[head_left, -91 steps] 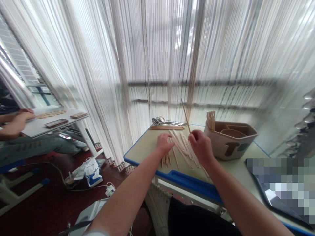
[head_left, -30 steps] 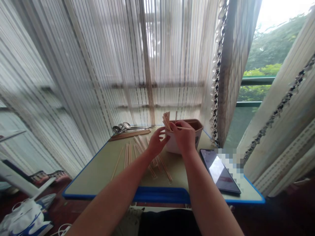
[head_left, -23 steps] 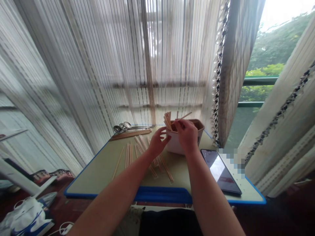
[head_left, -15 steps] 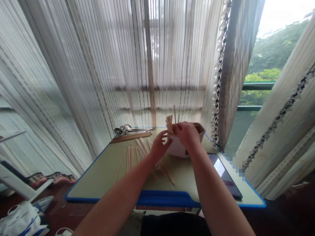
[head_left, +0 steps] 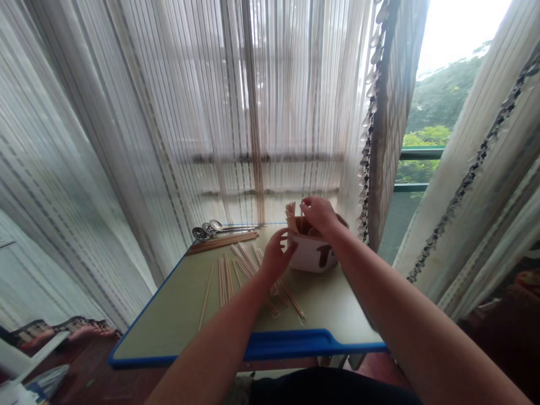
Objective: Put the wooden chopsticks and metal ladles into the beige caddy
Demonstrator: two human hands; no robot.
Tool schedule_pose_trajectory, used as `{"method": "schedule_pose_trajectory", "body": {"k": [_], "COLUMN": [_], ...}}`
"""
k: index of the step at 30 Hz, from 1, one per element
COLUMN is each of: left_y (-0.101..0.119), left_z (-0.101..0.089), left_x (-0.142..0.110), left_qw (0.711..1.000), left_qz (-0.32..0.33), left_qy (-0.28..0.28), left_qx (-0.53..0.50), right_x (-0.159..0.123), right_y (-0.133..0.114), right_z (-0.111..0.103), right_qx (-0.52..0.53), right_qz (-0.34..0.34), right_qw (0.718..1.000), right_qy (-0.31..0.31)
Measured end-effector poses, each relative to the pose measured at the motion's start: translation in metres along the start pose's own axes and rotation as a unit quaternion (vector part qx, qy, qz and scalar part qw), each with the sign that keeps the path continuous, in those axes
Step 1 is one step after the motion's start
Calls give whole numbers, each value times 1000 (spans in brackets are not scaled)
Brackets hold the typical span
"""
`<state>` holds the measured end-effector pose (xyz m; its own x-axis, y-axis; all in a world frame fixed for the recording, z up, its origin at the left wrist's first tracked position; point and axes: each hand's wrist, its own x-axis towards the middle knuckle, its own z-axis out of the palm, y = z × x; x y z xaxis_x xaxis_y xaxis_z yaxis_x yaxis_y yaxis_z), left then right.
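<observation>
Through the head view, I see the right hand [head_left: 319, 214] pinching a wooden chopstick [head_left: 302, 212] (nearly upright) that hangs below it, within the utensil caddy [head_left: 307, 256]; the left hand [head_left: 277, 259], farther off, is spread against the caddy's left side.
</observation>
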<state>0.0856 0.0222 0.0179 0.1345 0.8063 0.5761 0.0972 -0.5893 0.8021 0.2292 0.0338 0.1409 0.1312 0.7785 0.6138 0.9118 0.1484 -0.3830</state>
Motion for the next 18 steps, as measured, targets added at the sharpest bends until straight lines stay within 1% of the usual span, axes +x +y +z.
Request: {"method": "schedule_pose_trajectory", "body": {"k": [2,6,13,15,16,18], "left_y": [0,0,0,1,3,10], "left_z": [0,1,2,3,3,-1], "left_x": [0,0,0,0,1,4], "left_qw": [1000,1000,1000,1000,1000,999], "left_qz": [2,11,8,1,-4,-5], "left_qy": [1,0,-6,-8,-8,3], "left_qx": [1,9,14,20,27,53], "right_x": [2,-2,-11,-14,-16,-23], "right_y": [0,-3,-9,-12,-14,-19], "right_z": [4,4,-4,-7,-8,-13], "right_qx": [18,64,44,31,29,39], "right_qz": [-10,-25,-37,-29,-23,-24], "right_qw": [999,995,995,996,998,999], "right_qy": [-31,-66,-87,-77,-60,-6]}}
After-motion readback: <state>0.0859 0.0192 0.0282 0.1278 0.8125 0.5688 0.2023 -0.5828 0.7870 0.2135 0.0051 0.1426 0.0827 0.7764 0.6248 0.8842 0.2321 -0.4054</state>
